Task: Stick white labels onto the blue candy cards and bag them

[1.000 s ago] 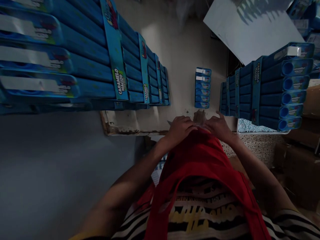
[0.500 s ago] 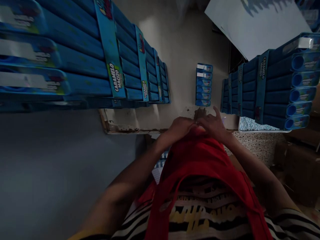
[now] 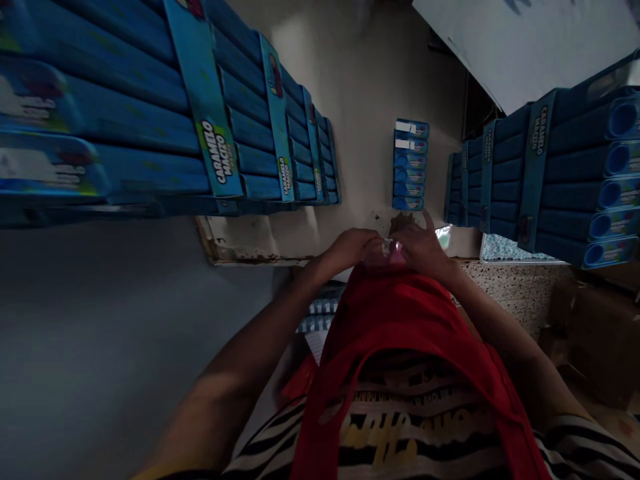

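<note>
The left hand (image 3: 353,247) and the right hand (image 3: 421,252) are meeting at the near edge of a table (image 3: 360,100), just above the wearer's red apron (image 3: 400,313). Both are grasping a piece of clear plastic (image 3: 386,247) — a crumpled, glinting part is showing between the 2 sets of fingertips, while the fingers are hiding the remainder. 1 finger of the right hand is sticking up, away from the plastic. How tightly either hand is clenching, I cannot tell.

Just beside the grip, on the right hand's outer side, a small shiny piece (image 3: 443,237) is showing, too dim to make out. Straight beyond the grip and near it, a group of 6 blue boxes (image 3: 410,163) is standing, 2 of them bearing white strips. Left of the grip, tall blue stacks (image 3: 255,153) are rising, their bands reading "CARAMELO MACIZO"; right of it, similar stacks (image 3: 505,173) are standing. Beneath those — also right of the grip — a tray (image 3: 520,263) is holding pale blue pieces (image 3: 515,248). Farther off, beyond the right hand, a white board (image 3: 480,47) is lying aslant.
</note>
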`<action>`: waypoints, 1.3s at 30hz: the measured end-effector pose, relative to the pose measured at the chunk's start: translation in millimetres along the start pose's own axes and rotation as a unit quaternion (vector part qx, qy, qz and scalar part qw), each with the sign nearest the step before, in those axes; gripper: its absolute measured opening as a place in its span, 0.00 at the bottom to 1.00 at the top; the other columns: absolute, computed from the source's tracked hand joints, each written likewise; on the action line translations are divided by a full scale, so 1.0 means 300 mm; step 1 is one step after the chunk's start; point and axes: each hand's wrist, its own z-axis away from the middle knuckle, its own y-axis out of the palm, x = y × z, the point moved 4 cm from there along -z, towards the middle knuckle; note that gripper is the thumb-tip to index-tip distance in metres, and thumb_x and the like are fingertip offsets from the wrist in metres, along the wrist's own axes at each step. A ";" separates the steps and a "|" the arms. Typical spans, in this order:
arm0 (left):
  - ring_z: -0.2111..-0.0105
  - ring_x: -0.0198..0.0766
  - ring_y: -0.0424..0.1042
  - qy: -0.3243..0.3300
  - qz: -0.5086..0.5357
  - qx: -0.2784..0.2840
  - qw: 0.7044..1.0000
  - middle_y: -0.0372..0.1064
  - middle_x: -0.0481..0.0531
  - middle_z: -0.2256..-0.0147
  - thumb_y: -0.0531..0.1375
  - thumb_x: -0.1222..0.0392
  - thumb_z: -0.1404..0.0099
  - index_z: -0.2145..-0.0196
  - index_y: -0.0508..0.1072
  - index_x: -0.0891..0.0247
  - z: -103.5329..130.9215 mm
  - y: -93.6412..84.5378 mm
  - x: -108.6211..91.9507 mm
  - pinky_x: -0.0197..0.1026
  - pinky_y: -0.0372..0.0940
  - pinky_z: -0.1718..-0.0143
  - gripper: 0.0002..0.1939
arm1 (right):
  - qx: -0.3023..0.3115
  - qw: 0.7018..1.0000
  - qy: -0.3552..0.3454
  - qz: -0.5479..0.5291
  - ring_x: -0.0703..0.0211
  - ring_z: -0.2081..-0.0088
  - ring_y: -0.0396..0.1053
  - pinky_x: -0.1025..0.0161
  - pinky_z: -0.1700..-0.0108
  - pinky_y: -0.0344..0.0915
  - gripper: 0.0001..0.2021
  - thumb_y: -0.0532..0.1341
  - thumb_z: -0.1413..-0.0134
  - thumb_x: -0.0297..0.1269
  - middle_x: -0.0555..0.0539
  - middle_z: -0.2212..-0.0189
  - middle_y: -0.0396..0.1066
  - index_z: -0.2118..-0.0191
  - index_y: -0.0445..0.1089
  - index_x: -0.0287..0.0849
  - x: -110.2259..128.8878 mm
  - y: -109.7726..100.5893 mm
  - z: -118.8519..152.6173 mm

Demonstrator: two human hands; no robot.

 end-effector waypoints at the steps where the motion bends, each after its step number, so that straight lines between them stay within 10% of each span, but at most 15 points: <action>1: 0.65 0.41 0.76 -0.004 0.015 -0.003 1.000 0.79 0.54 0.66 0.52 0.53 0.25 0.64 0.80 0.61 0.000 -0.006 0.006 0.38 0.60 0.66 0.18 | -0.023 1.000 0.011 -0.012 0.45 0.44 0.72 0.33 0.24 0.29 0.15 0.58 0.34 0.31 0.43 0.51 0.80 0.46 0.75 0.44 -0.002 -0.010 -0.001; 8: 0.66 0.42 0.75 -0.024 0.072 -0.033 0.997 0.78 0.54 0.67 0.54 0.52 0.28 0.67 0.79 0.60 0.036 -0.048 -0.019 0.39 0.63 0.64 0.17 | -0.053 0.996 -0.012 -0.076 0.49 0.49 0.73 0.37 0.24 0.39 0.11 0.56 0.30 0.32 0.45 0.56 0.80 0.53 0.76 0.47 0.002 0.038 -0.022; 19: 0.64 0.39 0.77 -0.071 0.275 -0.286 0.915 0.80 0.51 0.63 0.71 0.53 0.40 0.61 0.84 0.59 0.151 0.013 -0.011 0.40 0.73 0.59 0.11 | -0.020 0.984 0.040 -0.174 0.53 0.56 0.73 0.45 0.28 0.46 0.09 0.55 0.33 0.29 0.47 0.60 0.80 0.62 0.72 0.45 -0.047 0.059 -0.030; 32: 0.65 0.40 0.77 -0.178 0.283 -0.247 0.909 0.80 0.51 0.67 0.70 0.56 0.43 0.70 0.83 0.61 0.127 -0.004 0.042 0.39 0.71 0.61 0.06 | -0.009 0.999 -0.025 -0.042 0.47 0.45 0.70 0.35 0.26 0.30 0.13 0.55 0.30 0.34 0.44 0.55 0.80 0.52 0.78 0.48 0.031 0.018 -0.038; 39: 0.66 0.39 0.76 -0.125 0.260 -0.254 0.923 0.78 0.52 0.69 0.68 0.54 0.40 0.70 0.84 0.62 0.102 -0.061 0.049 0.39 0.69 0.63 0.09 | -0.039 0.997 -0.014 -0.061 0.46 0.45 0.69 0.38 0.26 0.37 0.15 0.57 0.31 0.38 0.42 0.52 0.79 0.46 0.77 0.45 0.046 0.012 -0.068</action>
